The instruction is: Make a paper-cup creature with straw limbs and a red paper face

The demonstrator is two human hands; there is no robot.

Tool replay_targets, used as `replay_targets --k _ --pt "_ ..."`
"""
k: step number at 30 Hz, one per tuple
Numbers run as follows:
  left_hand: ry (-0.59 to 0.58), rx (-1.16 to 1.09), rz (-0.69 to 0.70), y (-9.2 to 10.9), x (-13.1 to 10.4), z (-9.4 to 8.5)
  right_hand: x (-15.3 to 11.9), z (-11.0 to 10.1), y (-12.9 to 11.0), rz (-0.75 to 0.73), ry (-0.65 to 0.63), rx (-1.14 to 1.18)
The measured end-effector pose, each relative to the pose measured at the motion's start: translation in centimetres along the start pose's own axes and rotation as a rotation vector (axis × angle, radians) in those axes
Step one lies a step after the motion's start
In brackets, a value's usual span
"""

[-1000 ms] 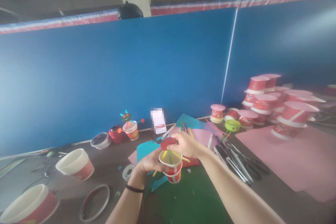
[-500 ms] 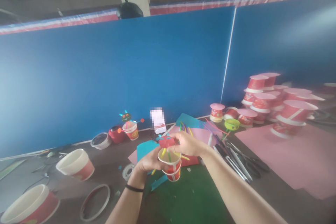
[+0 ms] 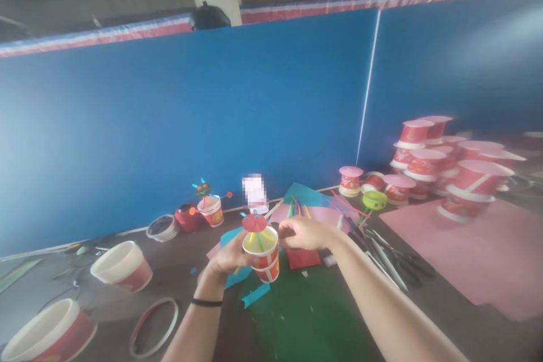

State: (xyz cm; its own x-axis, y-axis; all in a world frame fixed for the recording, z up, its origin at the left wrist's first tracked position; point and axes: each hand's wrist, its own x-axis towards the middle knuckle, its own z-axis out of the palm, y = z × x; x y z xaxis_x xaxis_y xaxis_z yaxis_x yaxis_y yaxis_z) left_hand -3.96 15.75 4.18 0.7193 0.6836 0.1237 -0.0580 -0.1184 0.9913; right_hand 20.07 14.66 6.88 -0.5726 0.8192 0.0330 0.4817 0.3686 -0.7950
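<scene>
My left hand (image 3: 229, 257) is closed around the left side of a red-and-white paper cup (image 3: 268, 267), seemingly two cups nested, held upright above the green mat (image 3: 314, 305). From the cup's mouth rises a red paper cutout (image 3: 254, 223) with blue tips, on yellow and green straws (image 3: 260, 242). Beside the cup's right rim, my right hand (image 3: 307, 232) has its fingers curled in a pinch; whatever may be between them is too small to make out. A red paper sheet (image 3: 304, 259) lies under that hand.
Pink-topped cups (image 3: 425, 164) are stacked at the right behind pink paper (image 3: 462, 260). Scissors and pens (image 3: 388, 260) lie right of my arm. A cup with a dark figure (image 3: 212, 212) stands by the blue partition (image 3: 254, 107). Large cups (image 3: 127, 271) and a tape ring (image 3: 153, 328) are at left.
The right hand has let go of the red cutout and moved right, beside the rim. My left hand has shifted the cup slightly left and up.
</scene>
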Motion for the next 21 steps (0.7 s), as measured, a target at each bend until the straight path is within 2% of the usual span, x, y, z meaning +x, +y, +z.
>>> replay_targets --k 5,16,19,21 --pt "0.003 -0.011 -0.011 0.1 -0.1 0.1 0.3 0.3 0.0 -0.007 -0.016 0.001" --pt "0.058 -0.021 -0.006 -0.5 -0.2 -0.2 0.2 0.3 -0.2 -0.034 0.034 -0.039" --pt "0.03 0.031 -0.028 -0.2 -0.2 -0.5 0.2 0.2 0.0 -0.026 0.044 -0.044" --pt "0.055 0.145 -0.075 0.1 -0.2 -1.1 0.2 0.3 0.1 -0.018 0.058 -0.045"
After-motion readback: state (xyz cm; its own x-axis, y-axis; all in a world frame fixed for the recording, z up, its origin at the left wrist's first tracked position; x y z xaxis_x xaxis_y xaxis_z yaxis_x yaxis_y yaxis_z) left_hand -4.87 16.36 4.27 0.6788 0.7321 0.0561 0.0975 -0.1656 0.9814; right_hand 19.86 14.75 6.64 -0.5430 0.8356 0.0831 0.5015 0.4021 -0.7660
